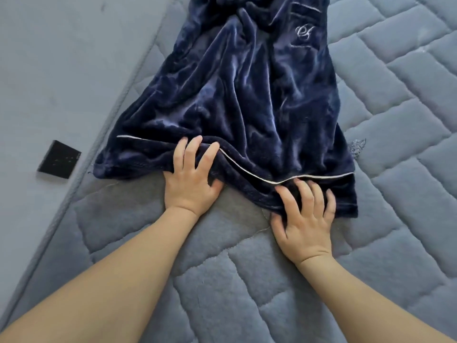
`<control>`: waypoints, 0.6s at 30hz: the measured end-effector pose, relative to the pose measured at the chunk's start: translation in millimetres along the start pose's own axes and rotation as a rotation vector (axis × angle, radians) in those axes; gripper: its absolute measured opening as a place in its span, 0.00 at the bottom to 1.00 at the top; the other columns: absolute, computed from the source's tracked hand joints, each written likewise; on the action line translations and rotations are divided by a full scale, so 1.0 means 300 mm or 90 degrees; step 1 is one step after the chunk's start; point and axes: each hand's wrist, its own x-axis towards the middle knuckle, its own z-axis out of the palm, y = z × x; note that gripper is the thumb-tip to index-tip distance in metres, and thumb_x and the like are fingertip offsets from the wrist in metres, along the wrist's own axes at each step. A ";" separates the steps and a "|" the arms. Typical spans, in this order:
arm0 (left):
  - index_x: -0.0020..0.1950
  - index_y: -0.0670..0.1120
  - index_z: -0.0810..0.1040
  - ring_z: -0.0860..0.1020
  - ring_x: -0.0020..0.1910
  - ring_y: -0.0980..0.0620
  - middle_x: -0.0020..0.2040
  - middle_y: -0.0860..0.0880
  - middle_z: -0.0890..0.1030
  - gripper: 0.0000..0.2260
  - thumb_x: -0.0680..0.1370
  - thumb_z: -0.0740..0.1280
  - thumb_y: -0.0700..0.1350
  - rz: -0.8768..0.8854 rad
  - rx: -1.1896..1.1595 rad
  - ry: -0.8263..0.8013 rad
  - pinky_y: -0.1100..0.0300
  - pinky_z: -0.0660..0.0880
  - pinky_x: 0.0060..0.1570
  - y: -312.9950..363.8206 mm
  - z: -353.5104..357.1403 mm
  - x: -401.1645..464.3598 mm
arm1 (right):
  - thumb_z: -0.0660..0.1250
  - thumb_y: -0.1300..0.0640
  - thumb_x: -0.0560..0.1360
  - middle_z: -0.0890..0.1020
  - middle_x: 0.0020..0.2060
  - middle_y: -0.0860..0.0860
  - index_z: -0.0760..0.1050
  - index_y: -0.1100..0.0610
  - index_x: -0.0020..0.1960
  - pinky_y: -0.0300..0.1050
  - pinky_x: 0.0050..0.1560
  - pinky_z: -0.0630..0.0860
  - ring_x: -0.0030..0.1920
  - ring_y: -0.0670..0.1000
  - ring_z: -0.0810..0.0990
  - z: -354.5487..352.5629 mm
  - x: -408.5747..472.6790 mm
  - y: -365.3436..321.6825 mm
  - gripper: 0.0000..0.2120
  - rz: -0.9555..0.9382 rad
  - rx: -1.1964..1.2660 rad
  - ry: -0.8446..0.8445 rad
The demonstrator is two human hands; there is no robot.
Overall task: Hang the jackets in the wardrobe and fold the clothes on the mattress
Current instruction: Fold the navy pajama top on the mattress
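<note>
Though a pale embroidered monogram (302, 32) sits on the chest pocket of the navy velvet garment (235, 95), its curling letters are too small to read. The garment's upper part is cut off at the top edge. It lies spread on the grey quilted mattress (247, 280), plush, shiny and creased, with thin white piping (249, 172) above the hem. The left hand (190, 179) pinches the hem, fingers over it and thumb under; the right hand (305, 216) grips the hem likewise. A black square wall plate (59, 159) sits left of the garment.

Rumpled navy velour garment (237, 95) flat on quilted mattress (247, 280)
</note>
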 end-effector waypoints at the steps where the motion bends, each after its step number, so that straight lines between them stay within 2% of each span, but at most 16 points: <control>1: 0.73 0.58 0.62 0.59 0.75 0.42 0.74 0.47 0.63 0.31 0.71 0.69 0.54 0.002 0.000 0.006 0.39 0.75 0.44 0.000 0.001 -0.007 | 0.63 0.49 0.72 0.70 0.65 0.57 0.71 0.51 0.66 0.66 0.72 0.56 0.67 0.62 0.68 0.004 -0.002 0.005 0.23 0.000 0.003 0.002; 4: 0.72 0.56 0.67 0.61 0.71 0.42 0.71 0.45 0.68 0.27 0.73 0.66 0.55 0.001 0.000 0.021 0.38 0.75 0.46 -0.004 0.006 -0.008 | 0.62 0.49 0.72 0.71 0.63 0.56 0.68 0.49 0.67 0.61 0.67 0.59 0.64 0.61 0.69 0.008 -0.008 0.002 0.23 0.007 0.009 -0.004; 8: 0.71 0.54 0.70 0.63 0.63 0.42 0.66 0.43 0.70 0.25 0.73 0.66 0.53 -0.011 0.009 0.035 0.34 0.70 0.51 0.007 -0.001 -0.016 | 0.63 0.50 0.74 0.73 0.60 0.57 0.71 0.51 0.67 0.58 0.64 0.61 0.62 0.60 0.69 -0.001 -0.017 0.004 0.22 0.006 0.021 0.000; 12: 0.68 0.52 0.70 0.70 0.57 0.38 0.60 0.42 0.73 0.18 0.78 0.60 0.50 -0.041 0.088 0.063 0.40 0.71 0.47 0.052 -0.005 -0.008 | 0.62 0.49 0.76 0.73 0.59 0.56 0.72 0.51 0.67 0.57 0.64 0.61 0.62 0.59 0.69 0.009 -0.028 0.015 0.20 -0.005 0.019 0.021; 15: 0.66 0.49 0.71 0.71 0.56 0.38 0.57 0.43 0.75 0.14 0.80 0.58 0.47 -0.090 0.127 0.091 0.45 0.68 0.45 0.090 0.007 -0.053 | 0.60 0.49 0.77 0.73 0.57 0.54 0.71 0.50 0.66 0.55 0.64 0.60 0.60 0.59 0.70 0.004 -0.026 0.016 0.18 0.002 0.032 0.027; 18: 0.64 0.47 0.72 0.72 0.56 0.38 0.56 0.42 0.77 0.13 0.81 0.58 0.47 -0.111 0.109 0.103 0.47 0.66 0.43 0.128 0.001 -0.208 | 0.58 0.50 0.79 0.74 0.52 0.55 0.72 0.52 0.64 0.55 0.58 0.61 0.54 0.60 0.71 -0.029 -0.039 0.004 0.15 -0.016 0.001 0.021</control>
